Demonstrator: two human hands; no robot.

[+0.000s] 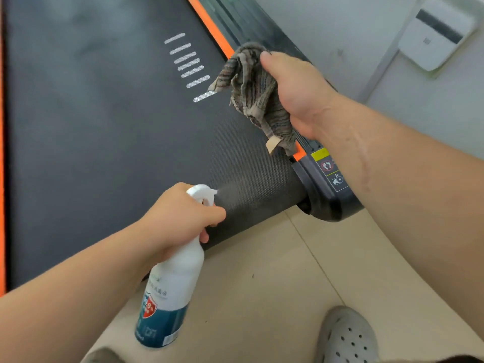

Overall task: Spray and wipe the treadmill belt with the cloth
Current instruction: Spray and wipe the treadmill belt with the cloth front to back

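Treadmill belt (104,153) catches mist from the left hand's (178,218) spray bottle (172,284).

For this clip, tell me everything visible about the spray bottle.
The spray bottle is white plastic with a teal lower band, a red shield on its label and a white trigger head. The left hand grips its neck, a finger on the trigger. It tilts, nozzle toward the treadmill belt, mist leaving it.

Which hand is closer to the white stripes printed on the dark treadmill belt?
Right. The right hand, holding the striped brown cloth, hangs beside the white stripes; the left hand, holding the white spray bottle, is farther back at the end of the dark belt.
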